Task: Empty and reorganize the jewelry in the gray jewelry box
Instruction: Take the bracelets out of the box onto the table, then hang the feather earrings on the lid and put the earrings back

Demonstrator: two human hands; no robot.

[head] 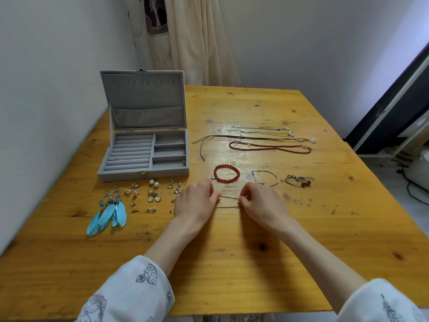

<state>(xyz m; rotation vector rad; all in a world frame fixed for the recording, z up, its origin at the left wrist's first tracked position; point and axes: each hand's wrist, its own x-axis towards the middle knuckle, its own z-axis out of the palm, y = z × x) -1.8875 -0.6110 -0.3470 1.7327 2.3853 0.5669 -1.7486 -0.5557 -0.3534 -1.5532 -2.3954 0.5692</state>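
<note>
Left hand (196, 201) and right hand (260, 202) are each pinching an end of a thin chain bracelet (228, 202) on the tabletop (232, 263); tugging risks kinking or snapping it.

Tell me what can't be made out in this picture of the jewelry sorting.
Head view only:
- Ends of the thin chain: hidden under the left hand and right hand.
- Small earrings: too small to tell their designs.
- Gray jewelry box: the right compartments' floors are partly hidden by dividers.
- Sleeves: cut off by the bottom edge.
</note>
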